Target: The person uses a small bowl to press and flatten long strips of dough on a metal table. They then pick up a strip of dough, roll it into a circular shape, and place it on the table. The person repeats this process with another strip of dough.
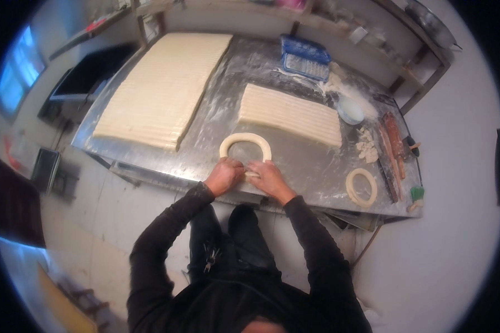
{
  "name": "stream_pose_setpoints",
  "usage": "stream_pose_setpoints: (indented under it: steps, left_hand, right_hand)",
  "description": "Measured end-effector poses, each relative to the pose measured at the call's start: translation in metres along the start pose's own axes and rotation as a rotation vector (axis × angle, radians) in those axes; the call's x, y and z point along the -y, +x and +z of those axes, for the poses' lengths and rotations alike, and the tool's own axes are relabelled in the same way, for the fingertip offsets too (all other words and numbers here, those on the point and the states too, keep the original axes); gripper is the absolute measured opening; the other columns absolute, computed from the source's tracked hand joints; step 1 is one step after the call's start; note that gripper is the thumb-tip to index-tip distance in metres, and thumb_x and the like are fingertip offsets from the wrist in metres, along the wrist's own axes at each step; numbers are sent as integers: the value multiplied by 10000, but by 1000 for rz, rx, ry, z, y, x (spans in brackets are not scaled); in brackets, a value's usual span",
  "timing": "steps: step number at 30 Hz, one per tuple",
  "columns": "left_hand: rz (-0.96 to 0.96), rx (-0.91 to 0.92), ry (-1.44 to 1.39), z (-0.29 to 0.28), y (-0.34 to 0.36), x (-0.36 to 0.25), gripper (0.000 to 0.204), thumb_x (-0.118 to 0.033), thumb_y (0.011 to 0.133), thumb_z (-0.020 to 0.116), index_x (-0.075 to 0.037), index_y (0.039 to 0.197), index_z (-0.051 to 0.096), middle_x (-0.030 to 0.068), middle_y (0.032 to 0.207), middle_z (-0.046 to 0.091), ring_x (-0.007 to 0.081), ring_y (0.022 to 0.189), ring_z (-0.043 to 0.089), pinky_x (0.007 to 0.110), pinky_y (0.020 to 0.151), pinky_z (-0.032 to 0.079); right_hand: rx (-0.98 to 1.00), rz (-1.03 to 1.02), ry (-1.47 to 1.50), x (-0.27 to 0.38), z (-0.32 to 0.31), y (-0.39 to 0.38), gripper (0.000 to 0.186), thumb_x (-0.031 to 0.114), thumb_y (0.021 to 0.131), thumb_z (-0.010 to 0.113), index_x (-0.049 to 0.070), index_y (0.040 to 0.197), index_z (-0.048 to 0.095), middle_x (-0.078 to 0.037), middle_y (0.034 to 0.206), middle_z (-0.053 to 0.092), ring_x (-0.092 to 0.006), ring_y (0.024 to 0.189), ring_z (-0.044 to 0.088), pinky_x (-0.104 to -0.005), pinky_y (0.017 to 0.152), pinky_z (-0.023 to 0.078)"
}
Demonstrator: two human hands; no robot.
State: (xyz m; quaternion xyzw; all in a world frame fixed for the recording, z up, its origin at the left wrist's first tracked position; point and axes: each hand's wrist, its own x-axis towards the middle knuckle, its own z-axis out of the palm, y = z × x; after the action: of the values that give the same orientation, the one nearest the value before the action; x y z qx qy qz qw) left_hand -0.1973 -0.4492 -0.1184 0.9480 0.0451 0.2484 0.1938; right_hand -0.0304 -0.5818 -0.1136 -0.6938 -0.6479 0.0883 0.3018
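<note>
A rope of dough (244, 137) lies curved into a ring at the front of the metal table (205, 133). Its two ends come together at the near side, between my hands. My left hand (225, 176) is closed on the left end, and my right hand (269, 178) is closed on the right end. The fingers partly hide the join, so I cannot tell whether the ends are stuck together. To the right rests a finished-looking dough ring (361, 187). Beyond my hands lies a block of dough strips (290, 114) side by side, and a larger sheet of such strips (161, 89) at the left.
A blue tray (305, 58) stands at the back beside scattered flour (347, 89) and a pale bowl (350, 111). Along the right edge are dough scraps (366, 145), a rolling pin (393, 139) and a green-handled brush (416, 197). Shelving (339, 28) rises behind the table.
</note>
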Motion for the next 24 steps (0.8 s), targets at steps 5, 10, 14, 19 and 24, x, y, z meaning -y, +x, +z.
stream_pose_setpoints:
  steps: [5,10,14,19,24]
  left_hand:
    - [68,25,57,-2,-8,11,179,-126,774,721,-78,946,713,80,953,674,289,940,629,397,891,470]
    - [101,-49,78,-11,-11,16,209,-124,770,731,-80,975,716,69,965,668,282,943,620,394,915,462]
    - [137,23,46,-15,-8,24,256,-130,770,740,-76,1018,707,69,1003,664,287,961,617,408,927,463]
    - [107,27,28,-29,-12,27,292,-136,772,747,-56,1050,698,98,1046,665,312,1019,613,422,941,468]
    - [69,-77,-3,-44,-7,24,284,-115,798,724,-46,1071,689,137,1077,672,349,1048,627,440,921,492]
  right_hand:
    - [93,82,-76,5,11,2,287,169,861,663,25,1102,722,-125,1162,703,-300,1028,646,-422,964,418]
    - [34,8,-121,12,9,2,214,153,862,655,29,1012,744,-122,1184,691,-301,1011,641,-412,950,420]
    - [61,39,-92,4,15,4,194,168,864,662,32,963,760,-125,1211,684,-298,1035,635,-417,960,420]
    - [12,2,-92,19,13,4,260,159,870,647,30,1079,732,-127,1235,680,-302,1057,632,-421,976,429]
    - [-101,-95,-84,26,52,0,425,132,878,634,17,1287,619,-163,1157,694,-333,1061,653,-496,995,413]
